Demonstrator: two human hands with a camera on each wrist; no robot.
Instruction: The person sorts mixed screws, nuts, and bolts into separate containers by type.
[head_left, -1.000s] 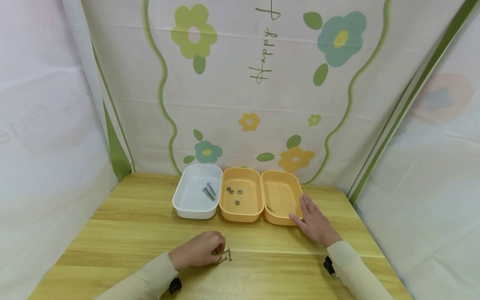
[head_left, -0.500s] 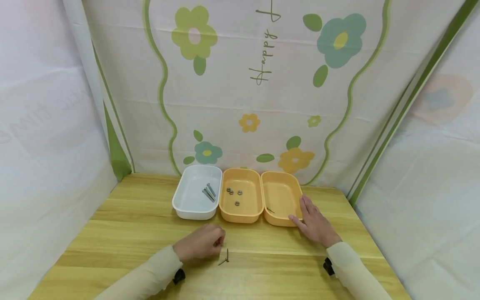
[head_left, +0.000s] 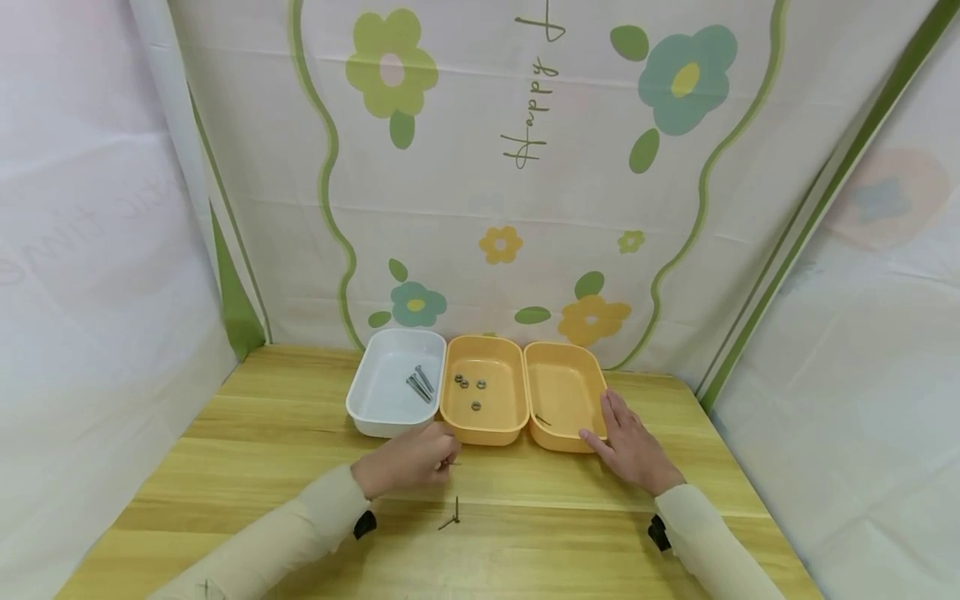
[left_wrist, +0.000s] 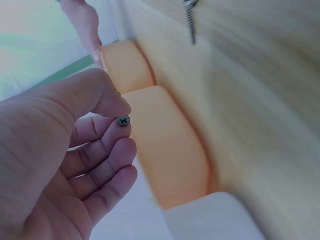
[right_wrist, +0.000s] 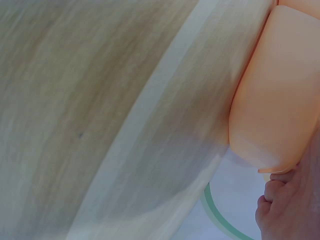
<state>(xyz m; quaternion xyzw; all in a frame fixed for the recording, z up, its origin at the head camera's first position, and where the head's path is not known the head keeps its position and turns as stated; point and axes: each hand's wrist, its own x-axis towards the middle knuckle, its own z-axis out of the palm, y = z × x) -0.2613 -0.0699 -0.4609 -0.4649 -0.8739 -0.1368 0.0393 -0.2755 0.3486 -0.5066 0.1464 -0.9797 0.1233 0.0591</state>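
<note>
My left hand point(head_left: 411, 458) pinches a small dark screw point(left_wrist: 123, 120) between thumb and forefinger; its cross-slotted head shows in the left wrist view. In the head view this hand is just in front of the white box point(head_left: 375, 427) and the middle orange box point(head_left: 487, 437). Two more screws point(head_left: 457, 510) lie together on the table, nearer me. My right hand point(head_left: 633, 450) rests against the right orange box point(head_left: 564, 383), fingers stretched along its right side and thumb at the front rim. A single screw point(head_left: 542, 419) lies inside that box.
Side by side, the three boxes stand at the back of the wooden table point(head_left: 285, 433). Several silver bolts point(head_left: 420, 383) lie in the white one, several nuts point(head_left: 476, 406) in the middle one. A flowered cloth point(head_left: 450, 183) hangs behind, with cloth walls at both sides.
My left hand has lifted a screw from the small group on the table and moved away from me towards the boxes. The right hand has stayed at the right orange box.
</note>
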